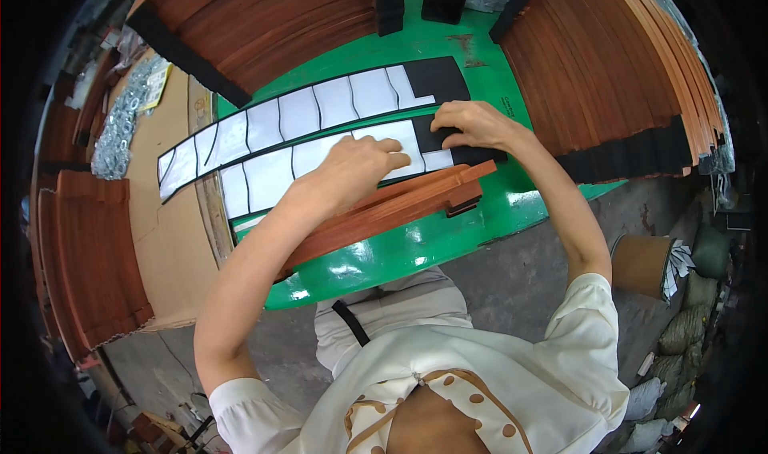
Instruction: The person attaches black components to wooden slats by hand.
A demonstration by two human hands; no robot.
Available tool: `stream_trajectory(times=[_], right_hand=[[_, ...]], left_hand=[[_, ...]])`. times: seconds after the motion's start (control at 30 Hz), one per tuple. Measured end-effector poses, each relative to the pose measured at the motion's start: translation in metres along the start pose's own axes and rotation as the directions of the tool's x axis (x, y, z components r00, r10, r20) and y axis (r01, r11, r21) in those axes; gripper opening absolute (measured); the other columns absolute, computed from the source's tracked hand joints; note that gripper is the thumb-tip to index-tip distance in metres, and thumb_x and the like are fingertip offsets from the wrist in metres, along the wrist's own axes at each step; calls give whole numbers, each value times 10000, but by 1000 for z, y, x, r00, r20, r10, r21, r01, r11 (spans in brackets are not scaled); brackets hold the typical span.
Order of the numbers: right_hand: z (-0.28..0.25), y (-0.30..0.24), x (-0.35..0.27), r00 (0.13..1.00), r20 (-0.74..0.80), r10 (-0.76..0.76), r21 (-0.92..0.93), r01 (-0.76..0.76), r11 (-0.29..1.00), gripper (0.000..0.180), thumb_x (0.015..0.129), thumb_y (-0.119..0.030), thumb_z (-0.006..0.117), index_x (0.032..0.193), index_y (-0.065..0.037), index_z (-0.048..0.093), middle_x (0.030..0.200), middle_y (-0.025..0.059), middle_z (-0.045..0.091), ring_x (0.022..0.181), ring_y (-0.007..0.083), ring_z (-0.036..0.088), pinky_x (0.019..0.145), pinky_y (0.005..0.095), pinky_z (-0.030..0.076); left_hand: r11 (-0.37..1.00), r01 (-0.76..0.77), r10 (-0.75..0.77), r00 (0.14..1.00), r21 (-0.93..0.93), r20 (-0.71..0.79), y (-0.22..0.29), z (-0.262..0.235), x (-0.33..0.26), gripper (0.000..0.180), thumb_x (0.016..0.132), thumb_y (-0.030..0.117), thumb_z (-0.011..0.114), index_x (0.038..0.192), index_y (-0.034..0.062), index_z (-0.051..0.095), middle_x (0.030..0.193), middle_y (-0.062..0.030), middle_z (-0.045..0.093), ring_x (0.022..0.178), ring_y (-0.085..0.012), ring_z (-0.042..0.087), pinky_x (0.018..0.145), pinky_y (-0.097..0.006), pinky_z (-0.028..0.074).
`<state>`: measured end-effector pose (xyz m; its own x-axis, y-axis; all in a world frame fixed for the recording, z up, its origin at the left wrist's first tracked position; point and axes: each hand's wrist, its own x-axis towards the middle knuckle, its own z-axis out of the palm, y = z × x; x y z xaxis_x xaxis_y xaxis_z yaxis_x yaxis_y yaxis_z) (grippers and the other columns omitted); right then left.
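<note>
Two long black strips lie side by side on the green tabletop, each covered with white backing panels split by wavy dark lines. My left hand (360,166) rests on the near strip (272,174), its fingers bent and apart over the white panels. At the bare black right end of that strip is my right hand (478,124), fingers curled and thumb bent at the material. The far strip (300,112) lies just beyond, untouched. Directly below my left hand lie reddish-brown wood-grain pieces (376,220), partly hidden by my left forearm.
Tall stacks of reddish-brown slats with black ends stand at the back (264,22) and right (592,70). Another brown stack (96,254) is at left, beside a cardboard sheet (168,238) and bagged metal parts (124,126). A brown bin (640,266) stands on the floor.
</note>
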<state>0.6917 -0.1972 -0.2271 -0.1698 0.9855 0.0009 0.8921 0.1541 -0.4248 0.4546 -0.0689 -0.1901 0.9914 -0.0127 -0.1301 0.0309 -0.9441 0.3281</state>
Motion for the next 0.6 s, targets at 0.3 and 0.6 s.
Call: stream_trajectory(times=[0.3, 0.6], right_hand=[[19, 8, 1, 976, -3, -218, -233, 211, 949, 299, 668, -162, 741, 877, -40, 565, 877, 53, 537, 809, 235, 577, 635, 354, 511], [24, 22, -2, 919, -262, -294, -133, 268, 954, 74, 696, -46, 620, 761, -16, 599, 722, 94, 601, 651, 252, 624, 546, 352, 506]], left_hand=[[945, -237, 198, 963, 226, 183, -10, 36, 38, 399, 826, 97, 511, 1210, 171, 590, 1267, 23, 573, 878, -207, 607, 766, -307, 541], [954, -240, 213, 964, 178, 158, -8, 35, 37, 369, 831, 70, 521, 1183, 137, 609, 1252, 20, 585, 900, -223, 622, 763, -320, 542]])
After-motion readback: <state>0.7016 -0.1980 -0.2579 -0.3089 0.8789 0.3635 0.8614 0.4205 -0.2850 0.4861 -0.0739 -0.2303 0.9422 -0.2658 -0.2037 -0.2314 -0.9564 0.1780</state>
